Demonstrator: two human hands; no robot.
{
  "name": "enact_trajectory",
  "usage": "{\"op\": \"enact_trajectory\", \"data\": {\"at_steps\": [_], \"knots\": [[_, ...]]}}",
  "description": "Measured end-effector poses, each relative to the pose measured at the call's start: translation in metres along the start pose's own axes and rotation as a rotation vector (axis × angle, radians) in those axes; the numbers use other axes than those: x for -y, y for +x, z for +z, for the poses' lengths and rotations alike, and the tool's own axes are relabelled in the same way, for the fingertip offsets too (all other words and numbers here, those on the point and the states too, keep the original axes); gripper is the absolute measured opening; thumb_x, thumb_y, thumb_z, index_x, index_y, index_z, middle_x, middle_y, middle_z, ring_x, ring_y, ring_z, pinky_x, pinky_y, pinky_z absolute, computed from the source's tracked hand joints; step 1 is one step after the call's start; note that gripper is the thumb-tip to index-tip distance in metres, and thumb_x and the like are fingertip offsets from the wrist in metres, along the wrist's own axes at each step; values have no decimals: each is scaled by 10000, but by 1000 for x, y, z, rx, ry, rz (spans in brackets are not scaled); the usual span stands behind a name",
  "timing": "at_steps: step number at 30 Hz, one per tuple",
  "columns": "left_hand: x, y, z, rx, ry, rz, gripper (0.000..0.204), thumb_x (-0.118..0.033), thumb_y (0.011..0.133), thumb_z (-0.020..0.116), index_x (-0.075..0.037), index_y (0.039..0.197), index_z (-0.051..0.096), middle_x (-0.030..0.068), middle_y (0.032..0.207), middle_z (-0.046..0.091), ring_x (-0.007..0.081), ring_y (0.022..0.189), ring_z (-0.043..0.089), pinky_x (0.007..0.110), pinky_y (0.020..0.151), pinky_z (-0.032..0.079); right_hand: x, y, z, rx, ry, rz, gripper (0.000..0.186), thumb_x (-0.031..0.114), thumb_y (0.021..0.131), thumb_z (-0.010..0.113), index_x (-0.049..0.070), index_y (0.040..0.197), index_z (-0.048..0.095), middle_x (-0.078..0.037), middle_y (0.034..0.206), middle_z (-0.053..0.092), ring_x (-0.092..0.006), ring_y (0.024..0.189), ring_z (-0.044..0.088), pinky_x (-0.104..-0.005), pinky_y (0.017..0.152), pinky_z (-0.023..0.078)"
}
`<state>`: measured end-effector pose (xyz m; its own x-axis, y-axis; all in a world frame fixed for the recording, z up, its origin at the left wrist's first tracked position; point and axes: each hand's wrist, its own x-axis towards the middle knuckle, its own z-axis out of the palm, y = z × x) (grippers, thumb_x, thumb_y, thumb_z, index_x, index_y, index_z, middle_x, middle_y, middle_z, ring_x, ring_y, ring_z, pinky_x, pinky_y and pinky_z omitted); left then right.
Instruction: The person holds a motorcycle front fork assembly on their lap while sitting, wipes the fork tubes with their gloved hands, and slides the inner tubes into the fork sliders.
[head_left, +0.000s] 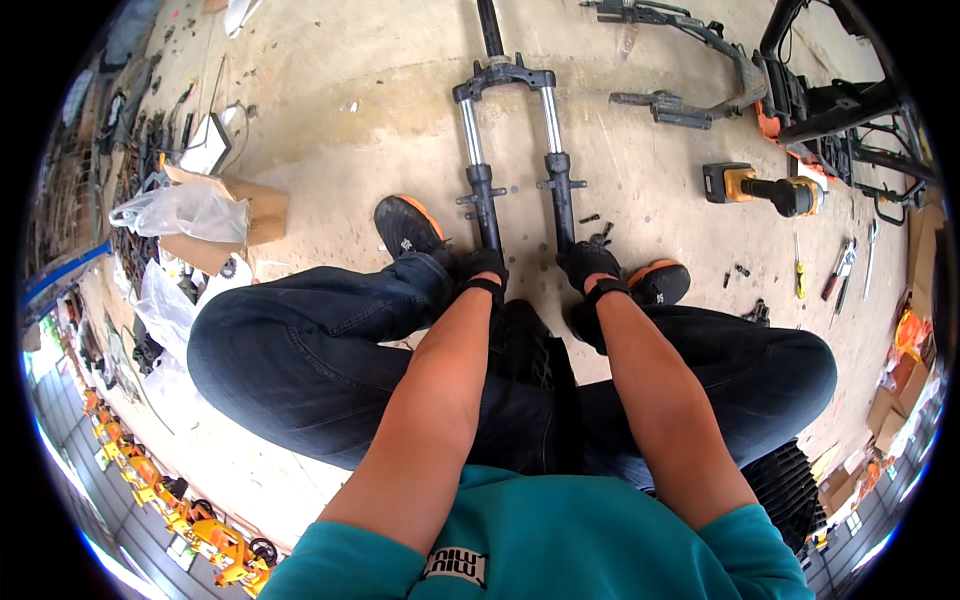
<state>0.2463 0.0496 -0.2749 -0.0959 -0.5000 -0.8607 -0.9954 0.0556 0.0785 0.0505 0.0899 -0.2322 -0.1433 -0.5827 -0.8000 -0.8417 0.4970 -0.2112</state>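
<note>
A front fork (pixel 504 76) lies on the concrete floor, its steering stem pointing away from me. Its two silver tubes run into black lower legs that come toward me. My left hand (pixel 484 265), in a black glove, is closed around the near end of the left leg. Around the near end of the right leg, my right hand (pixel 587 265) is closed in the same way, also gloved. Both leg ends are partly hidden by the gloves. Small dark bolts (pixel 603 233) lie just beyond my right hand.
To the right are a yellow-and-black cordless power tool (pixel 765 190), a yellow screwdriver (pixel 800 275), pliers (pixel 846 262) and a wrench (pixel 872 240). A black vehicle frame (pixel 820 110) stands at the far right. At left sits a cardboard box (pixel 265 210) with clear plastic bags (pixel 190 208).
</note>
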Motion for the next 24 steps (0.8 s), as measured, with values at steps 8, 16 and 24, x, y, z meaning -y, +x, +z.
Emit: {"op": "enact_trajectory", "data": {"at_steps": [8, 16, 24], "knots": [[6, 10, 13, -61, 0, 44, 273, -228, 812, 632, -73, 1029, 686, 163, 1030, 678, 320, 968, 658, 431, 788, 537, 1, 2, -1, -7, 12, 18, 431, 440, 846, 567, 57, 1003, 690, -209, 985, 668, -370, 972, 632, -454, 849, 492], [16, 43, 51, -63, 92, 103, 270, -210, 817, 614, -55, 1027, 683, 190, 1035, 664, 312, 1019, 639, 425, 807, 529, 15, -9, -9, 10, -49, 1, 478, 473, 825, 591, 51, 1025, 690, -198, 1026, 668, -359, 997, 629, -452, 852, 495], [-1, 7, 1, 5, -67, 39, 338, -286, 771, 642, -91, 1042, 694, 147, 1079, 668, 300, 1023, 639, 414, 836, 522, 10, -2, -8, 9, -126, 65, 547, 519, 796, 594, 36, 1035, 691, -209, 1060, 657, -358, 1021, 621, -447, 878, 489]]}}
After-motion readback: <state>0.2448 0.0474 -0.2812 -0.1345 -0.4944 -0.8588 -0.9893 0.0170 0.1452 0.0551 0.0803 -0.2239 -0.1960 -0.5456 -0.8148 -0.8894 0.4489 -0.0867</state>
